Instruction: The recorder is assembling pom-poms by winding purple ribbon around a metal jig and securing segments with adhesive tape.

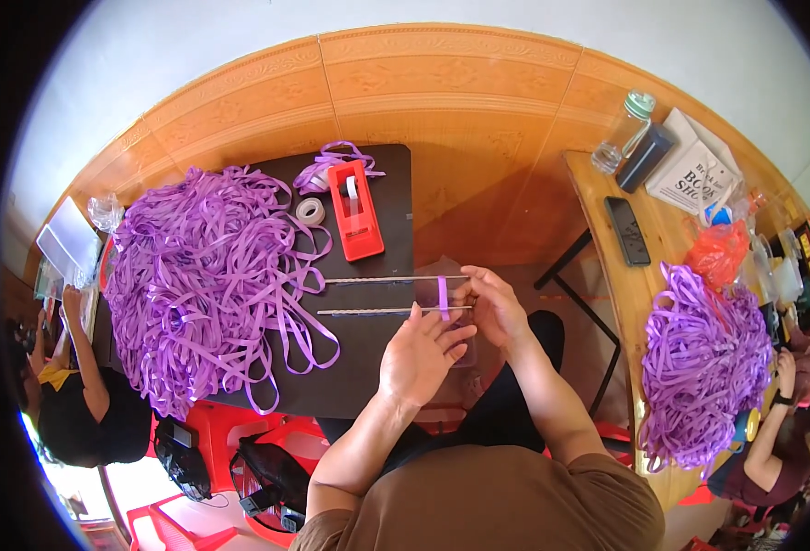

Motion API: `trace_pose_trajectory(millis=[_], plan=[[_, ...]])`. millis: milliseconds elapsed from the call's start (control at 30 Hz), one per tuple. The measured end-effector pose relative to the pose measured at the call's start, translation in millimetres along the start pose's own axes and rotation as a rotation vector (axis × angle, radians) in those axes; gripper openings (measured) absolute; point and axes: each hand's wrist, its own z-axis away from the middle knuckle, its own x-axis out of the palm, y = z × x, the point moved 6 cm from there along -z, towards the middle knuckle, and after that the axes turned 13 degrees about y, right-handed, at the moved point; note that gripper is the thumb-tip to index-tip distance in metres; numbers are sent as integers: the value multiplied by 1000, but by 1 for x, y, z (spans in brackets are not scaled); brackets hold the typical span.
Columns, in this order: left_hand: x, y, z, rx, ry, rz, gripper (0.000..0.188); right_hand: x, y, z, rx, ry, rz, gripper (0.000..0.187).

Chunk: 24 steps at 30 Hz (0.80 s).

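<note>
Two thin metal rods [368,313] run side by side across the dark table and past its right edge. A narrow purple ribbon [443,296] spans both rods close to their right ends. My left hand [421,356] is palm up below the lower rod, fingers apart and slightly bent, their tips close to the ribbon's lower end. At the rod ends, my right hand [495,310] has its fingers spread and curved around them, with nothing visibly gripped. A large tangled heap of purple ribbon loops [203,285] covers the table's left side.
Behind the rods stand a red tape dispenser [358,216] and a tape roll [310,212]. Across a gap, a wooden table [607,230] bears a phone [627,231], a bottle [622,133], a paper bag [694,165] and another ribbon heap [703,367]. Other people sit at both sides.
</note>
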Motion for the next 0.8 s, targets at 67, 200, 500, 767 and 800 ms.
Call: trace_pose_trajectory(millis=[67, 200, 500, 767, 800], plan=[[0, 0, -1, 3, 19, 5, 59, -2, -2, -1, -68, 24, 64, 30], [0, 1, 2, 5, 29, 0, 60, 0, -4, -2, -141, -23, 147, 35], [-2, -1, -1, 5, 8, -13, 60, 5, 21, -15, -115, -65, 190, 36], [-2, 0, 0, 9, 24, 10, 62, 13, 46, -33, -39, -188, -10, 37], [-2, 0, -1, 6, 17, 11, 63, 13, 47, -33, -20, -187, -41, 37]])
